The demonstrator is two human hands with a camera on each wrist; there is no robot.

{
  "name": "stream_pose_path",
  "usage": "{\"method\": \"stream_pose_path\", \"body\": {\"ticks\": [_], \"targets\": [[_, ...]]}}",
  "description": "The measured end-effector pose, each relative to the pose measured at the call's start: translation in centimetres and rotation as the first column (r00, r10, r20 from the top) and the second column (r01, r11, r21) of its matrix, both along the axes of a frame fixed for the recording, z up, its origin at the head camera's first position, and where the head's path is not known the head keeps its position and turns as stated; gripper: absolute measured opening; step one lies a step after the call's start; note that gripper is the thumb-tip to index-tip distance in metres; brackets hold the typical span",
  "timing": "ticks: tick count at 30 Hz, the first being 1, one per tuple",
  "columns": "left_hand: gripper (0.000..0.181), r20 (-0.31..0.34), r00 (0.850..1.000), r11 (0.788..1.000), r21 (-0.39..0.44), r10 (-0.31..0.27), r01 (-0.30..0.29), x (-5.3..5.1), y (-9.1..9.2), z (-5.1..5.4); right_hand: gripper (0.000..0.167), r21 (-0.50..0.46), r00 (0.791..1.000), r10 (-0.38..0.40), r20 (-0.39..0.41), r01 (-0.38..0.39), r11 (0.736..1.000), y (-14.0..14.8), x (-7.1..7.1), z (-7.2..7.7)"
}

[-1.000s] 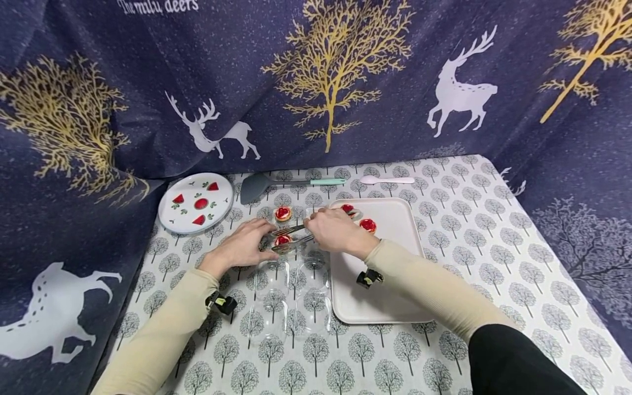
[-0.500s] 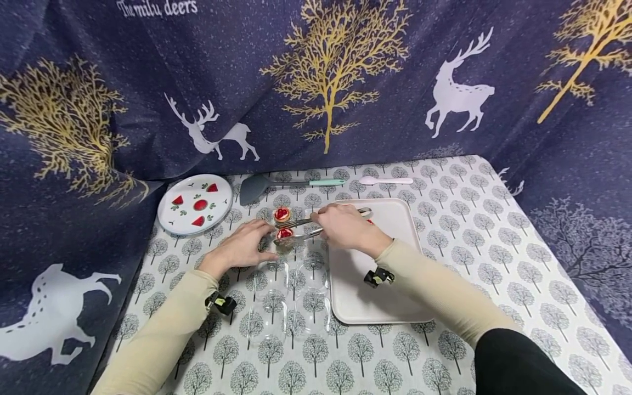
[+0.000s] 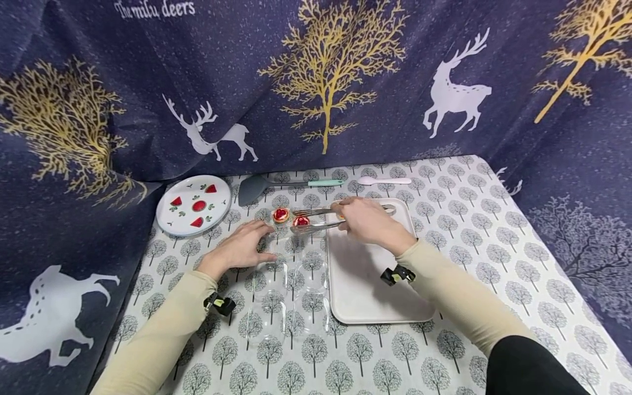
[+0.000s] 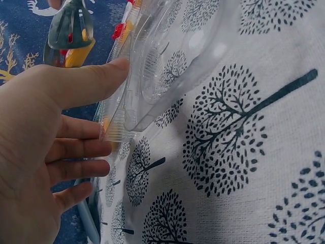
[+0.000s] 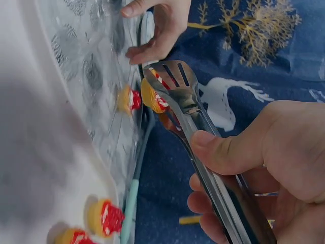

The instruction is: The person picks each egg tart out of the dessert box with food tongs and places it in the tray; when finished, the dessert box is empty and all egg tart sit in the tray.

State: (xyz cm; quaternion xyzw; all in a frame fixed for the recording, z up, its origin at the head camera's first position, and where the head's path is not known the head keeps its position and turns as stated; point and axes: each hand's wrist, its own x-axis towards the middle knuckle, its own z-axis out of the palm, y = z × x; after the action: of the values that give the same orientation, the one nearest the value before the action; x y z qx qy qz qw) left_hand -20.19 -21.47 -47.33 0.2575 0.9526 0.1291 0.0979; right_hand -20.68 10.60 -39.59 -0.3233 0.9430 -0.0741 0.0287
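My right hand [image 3: 367, 222] grips metal tongs [image 5: 203, 137]. Between the slotted tips is a small tart [image 5: 152, 96] with yellow crust and red topping, raised above the clear plastic container [image 3: 291, 296]. Another tart [image 3: 280, 214] sits in the container's far left compartment. My left hand [image 3: 242, 244] is at the container's left side, fingers and thumb spread apart. In the left wrist view the thumb and fingertips of that hand meet the plastic edge. Further tarts [image 5: 106, 218] rest on the white tray [image 3: 380, 296], mostly hidden by my right hand in the head view.
A round plate [image 3: 170, 219] with watermelon print stands at the far left. A grey spatula [image 3: 254, 189] with a mint handle and a pink spoon [image 3: 385, 180] lie along the back edge. Behind the table hangs a dark blue cloth [image 3: 296, 82].
My right hand has moved right with the tongs, carrying a tart up and to the right out of its spot in the container. The left hand has barely moved.
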Motion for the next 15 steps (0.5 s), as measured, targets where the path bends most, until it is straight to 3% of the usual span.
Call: {"method": "stream_pose_path", "body": {"ticks": [9, 15], "targets": [[0.08, -0.008, 1.0, 1.0, 0.013, 0.003, -0.003, 0.1, -0.1, 0.1, 0.053, -0.041, 0.996, -0.091, 0.0, 0.091, 0.995, 3.4, 0.0, -0.9], [0.079, 0.006, 1.0, 1.0, 0.023, 0.012, -0.012, 0.3, 0.0, 0.1, 0.039, -0.067, 0.994, -0.099, -0.052, 0.096, 0.993, 5.3, 0.2, -1.9]]}}
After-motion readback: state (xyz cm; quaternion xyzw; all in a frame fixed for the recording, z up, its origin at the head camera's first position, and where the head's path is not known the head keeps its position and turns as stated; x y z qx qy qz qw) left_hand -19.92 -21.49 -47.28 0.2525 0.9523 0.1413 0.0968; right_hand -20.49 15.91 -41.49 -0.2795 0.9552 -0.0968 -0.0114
